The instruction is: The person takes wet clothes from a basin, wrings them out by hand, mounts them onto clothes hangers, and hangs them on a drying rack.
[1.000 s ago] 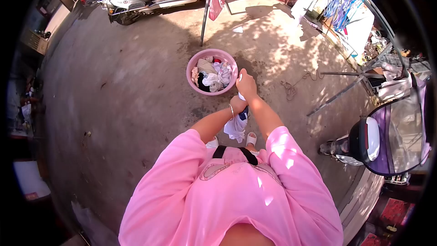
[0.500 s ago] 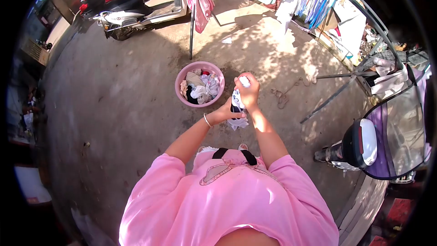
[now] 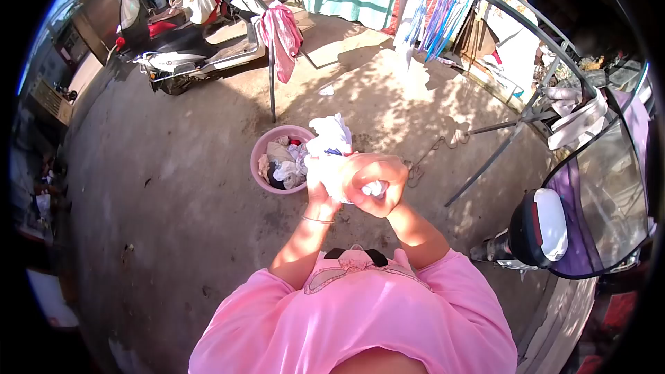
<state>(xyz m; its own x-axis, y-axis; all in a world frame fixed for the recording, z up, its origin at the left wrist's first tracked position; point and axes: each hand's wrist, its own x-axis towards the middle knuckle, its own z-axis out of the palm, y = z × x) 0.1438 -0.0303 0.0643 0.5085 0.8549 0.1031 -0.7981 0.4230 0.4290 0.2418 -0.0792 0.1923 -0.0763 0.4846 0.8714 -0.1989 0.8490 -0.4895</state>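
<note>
Just right of the pink basin (image 3: 255, 165), gripping a bunched white cloth (image 3: 331, 133) between left hand (image 3: 320, 183) and right hand (image 3: 381, 172). Clenched in a ring around the bundle's near end on the right, with crumpled white fabric showing inside the curled fingers. Closed on the bundle on the left too, nearer to the basin, but too washed out by glare to tell each finger's place. Slanting along the cloth's long axis from the right fist, nearer to the body and farther from the basin, across the left hand to a loose end beyond both hands, beside the basin's right rim. Marked with a dark blue patch (image 3: 334, 152) close to that end. Impossible to tell whether touching the rim or held above it. Heaped inside the basin, with mixed clothes (image 3: 280, 153). Beyond the basin, with a pink garment (image 3: 280, 34) draped on a metal stand (image 3: 272, 93); farther beyond and to its right, with blue and purple hangers (image 3: 443, 17).
</note>
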